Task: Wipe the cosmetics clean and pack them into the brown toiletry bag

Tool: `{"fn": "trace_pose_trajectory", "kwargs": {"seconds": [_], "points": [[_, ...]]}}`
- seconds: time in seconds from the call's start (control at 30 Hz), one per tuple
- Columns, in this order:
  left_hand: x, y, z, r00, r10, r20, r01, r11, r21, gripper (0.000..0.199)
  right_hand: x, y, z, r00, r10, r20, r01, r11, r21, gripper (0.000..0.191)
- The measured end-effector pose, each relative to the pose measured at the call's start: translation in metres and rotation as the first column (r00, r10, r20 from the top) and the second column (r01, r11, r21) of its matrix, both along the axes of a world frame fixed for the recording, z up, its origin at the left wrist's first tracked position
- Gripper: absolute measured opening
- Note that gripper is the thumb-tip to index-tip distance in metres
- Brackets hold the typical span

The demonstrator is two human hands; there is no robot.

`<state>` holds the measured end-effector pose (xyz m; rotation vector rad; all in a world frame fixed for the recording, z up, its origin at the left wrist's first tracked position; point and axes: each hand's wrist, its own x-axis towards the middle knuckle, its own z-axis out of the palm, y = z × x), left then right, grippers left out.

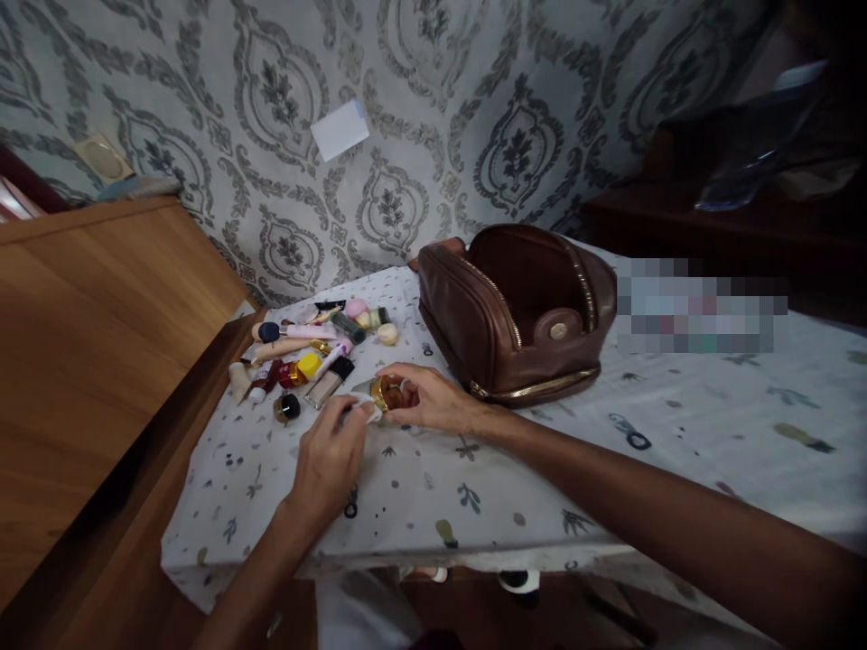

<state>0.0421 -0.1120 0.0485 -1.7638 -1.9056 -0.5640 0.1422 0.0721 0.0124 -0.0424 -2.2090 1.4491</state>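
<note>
From over here I've got the right hand (pixel 430 399) curled around a small gold container (pixel 385 394), basically mid-view above the patterned tablecloth (pixel 420 492). My left hand (pixel 330 444) is pinched on a white wipe (pixel 368 408), right up beside it. From the container: open brown bag (pixel 464 329) at 2 o'clock, jumbled cosmetics (pixel 308 332) at 10, 1 black-lidded jar (pixel 287 408) at 9.

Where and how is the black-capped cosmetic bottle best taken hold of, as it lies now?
I would pinch the black-capped cosmetic bottle across the long sides of its pale body, from above: it lies flat, narrow, with a yellow lid close on the left.
</note>
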Motion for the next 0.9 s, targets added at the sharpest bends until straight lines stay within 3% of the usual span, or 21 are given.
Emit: {"fn": "trace_pose_trajectory", "kwargs": {"seconds": [0.13,0.27,0.47,0.77,0.9], "points": [[0.003,0.000,0.002,0.998,-0.002,-0.058,0.002,1.000,-0.002,0.024,0.003,-0.002,0.006,0.997,0.067,0.050,-0.064,0.997,-0.046,0.032],[-0.009,-0.004,0.003,1.000,0.008,0.011,-0.008,1.000,-0.024,0.022,0.002,0.001,0.005,0.999,0.035,0.037,-0.035,0.999,0.007,0.031],[-0.025,-0.009,0.002,0.997,0.030,0.072,-0.028,0.999,-0.027,0.019,-0.002,0.006,-0.003,1.000,0.007,0.006,-0.008,0.998,0.057,0.062],[-0.003,-0.005,0.003,1.000,-0.008,-0.008,0.008,1.000,-0.025,0.026,0.002,-0.001,0.004,0.997,0.075,-0.022,-0.076,0.994,-0.073,0.036],[-0.001,-0.006,0.005,0.999,-0.005,-0.034,0.004,0.999,-0.035,0.027,0.004,-0.001,0.008,0.996,0.089,-0.001,-0.089,0.994,-0.060,0.033]]}}
